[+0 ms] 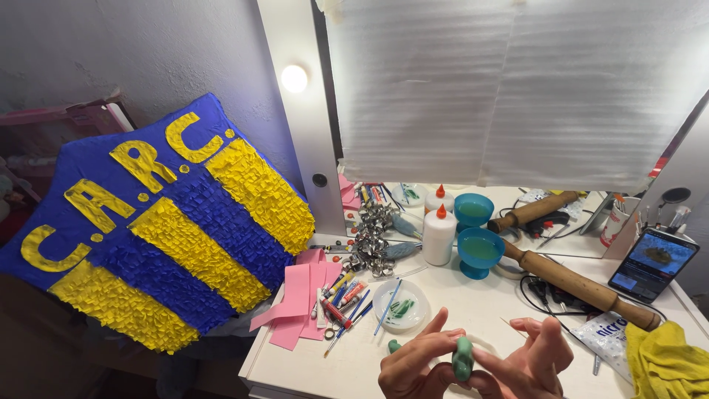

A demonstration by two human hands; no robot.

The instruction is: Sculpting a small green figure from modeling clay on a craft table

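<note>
Clay piece (463, 359), green, stood upright, pinched between left hand (415, 362) and right hand (530, 358), equally near.

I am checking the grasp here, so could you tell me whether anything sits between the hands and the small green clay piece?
Nothing visible does. The left hand and right hand pinch the small green clay piece directly between bare fingertips, above the white table.
</note>
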